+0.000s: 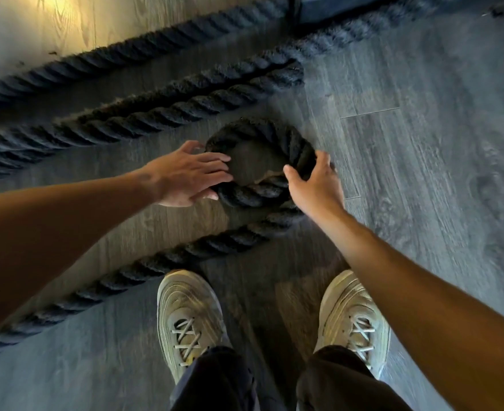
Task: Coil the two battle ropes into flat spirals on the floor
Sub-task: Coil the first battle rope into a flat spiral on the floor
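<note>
A thick black battle rope makes one small round loop (274, 134) on the grey floor, just ahead of my feet. Its free length (126, 277) trails from the loop toward the lower left. My left hand (189, 178) lies flat with spread fingers on the loop's left side. My right hand (314, 180) cups the loop's right side, thumb inside the ring and fingers outside. More black rope (161, 111) lies doubled behind the loop, folded back at its right end. Another strand (111, 59) runs diagonally farther back.
My two beige sneakers (189, 318) (353, 318) stand right behind the loop's tail. The floor is grey wood-look plank (437, 173). A dark post or equipment base (296, 10) stands at the top, where the ropes lead. Sunlight falls at the top left.
</note>
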A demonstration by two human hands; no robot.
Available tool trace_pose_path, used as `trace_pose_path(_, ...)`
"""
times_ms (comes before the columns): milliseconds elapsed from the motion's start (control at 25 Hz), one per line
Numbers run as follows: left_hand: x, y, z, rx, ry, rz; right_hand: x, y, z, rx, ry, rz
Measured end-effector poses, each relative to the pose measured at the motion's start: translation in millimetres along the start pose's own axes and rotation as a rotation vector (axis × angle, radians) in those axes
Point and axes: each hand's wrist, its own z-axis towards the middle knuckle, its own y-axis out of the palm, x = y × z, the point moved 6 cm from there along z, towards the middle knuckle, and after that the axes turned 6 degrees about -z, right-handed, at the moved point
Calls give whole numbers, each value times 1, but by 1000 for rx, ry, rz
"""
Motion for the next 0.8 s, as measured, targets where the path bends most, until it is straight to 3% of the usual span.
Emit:
trace_pose_path(280,96,-19,30,458,-348,-314,-23,-40,62,61,-271,-231)
trace_pose_path(400,120,-12,29,503,-485,-393,-2,-30,35,82,-121,-186)
trace_pose_path(560,112,-9,24,488,-447,-383,34,4,-26,32,186,38)
trace_pose_path(680,107,-10,24,492,-379,-491,28,4,-18,28,167,-4)
trace_pose_path(800,88,-13,11,537,-193,-584,15,1,3,29,42,-109)
